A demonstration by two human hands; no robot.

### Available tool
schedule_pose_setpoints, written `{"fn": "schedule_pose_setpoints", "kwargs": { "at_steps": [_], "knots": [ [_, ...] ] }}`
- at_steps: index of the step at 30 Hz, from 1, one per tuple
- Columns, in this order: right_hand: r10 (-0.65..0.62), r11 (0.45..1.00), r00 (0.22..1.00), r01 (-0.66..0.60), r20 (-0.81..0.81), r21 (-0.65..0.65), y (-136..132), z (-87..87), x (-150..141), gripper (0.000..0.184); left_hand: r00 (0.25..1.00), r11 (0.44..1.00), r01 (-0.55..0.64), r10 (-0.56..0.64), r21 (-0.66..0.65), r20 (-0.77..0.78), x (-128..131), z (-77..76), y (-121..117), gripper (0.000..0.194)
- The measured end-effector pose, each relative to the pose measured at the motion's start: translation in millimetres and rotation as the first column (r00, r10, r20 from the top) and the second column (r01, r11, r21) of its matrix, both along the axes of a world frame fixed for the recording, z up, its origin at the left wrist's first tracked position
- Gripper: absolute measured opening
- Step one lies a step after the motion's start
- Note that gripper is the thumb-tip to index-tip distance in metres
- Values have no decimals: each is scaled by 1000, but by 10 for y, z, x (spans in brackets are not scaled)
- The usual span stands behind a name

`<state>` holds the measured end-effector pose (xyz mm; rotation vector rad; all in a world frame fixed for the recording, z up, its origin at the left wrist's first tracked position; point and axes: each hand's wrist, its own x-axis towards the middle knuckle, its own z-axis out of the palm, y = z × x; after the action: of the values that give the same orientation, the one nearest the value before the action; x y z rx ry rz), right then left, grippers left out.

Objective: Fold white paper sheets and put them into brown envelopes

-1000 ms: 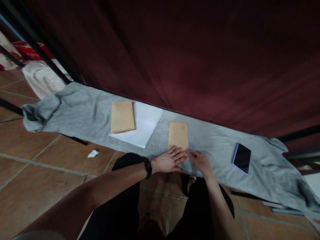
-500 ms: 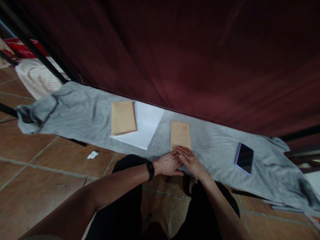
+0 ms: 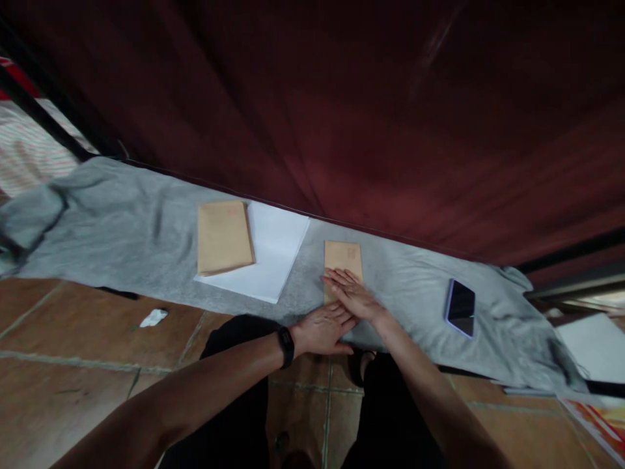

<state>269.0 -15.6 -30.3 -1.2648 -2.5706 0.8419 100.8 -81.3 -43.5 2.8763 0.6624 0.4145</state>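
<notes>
A brown paper envelope (image 3: 343, 253) with a faint red print in its upper right corner lies flat on the grey cloth (image 3: 405, 280). My right hand (image 3: 352, 293) rests flat across it, fingers stretched out toward the upper left. At the envelope's near end, my left hand (image 3: 325, 327) lies with fingers extended, their tips against or just under the right hand. A dark band (image 3: 286, 345) circles my left wrist. The lower part of the envelope is hidden by both hands.
Left of my hands, a stack of brown envelopes (image 3: 224, 236) sits partly over white paper sheets (image 3: 276, 251). A phone (image 3: 460, 307) in a purple case lies to the right. Behind the cloth hangs a dark red curtain (image 3: 312, 130). White crumpled paper (image 3: 153, 318) is on the tiled floor.
My right hand has slid up the envelope, away from me, and now covers more of it. My left hand stays by the near end. The whole view has shifted slightly.
</notes>
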Motion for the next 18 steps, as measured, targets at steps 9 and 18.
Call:
{"fn": "schedule_pose_setpoints", "kwargs": {
  "at_steps": [9, 18],
  "knots": [
    [-42, 986, 995, 27, 91, 163, 518, -74, -84, 57, 999, 1000, -6, 5, -22, -43, -30, 7, 25, 78],
    [-237, 951, 962, 201, 137, 234, 835, -136, -171, 58, 1000, 1000, 5, -5, -11, -5, -59, -27, 39, 74]
  ]
}}
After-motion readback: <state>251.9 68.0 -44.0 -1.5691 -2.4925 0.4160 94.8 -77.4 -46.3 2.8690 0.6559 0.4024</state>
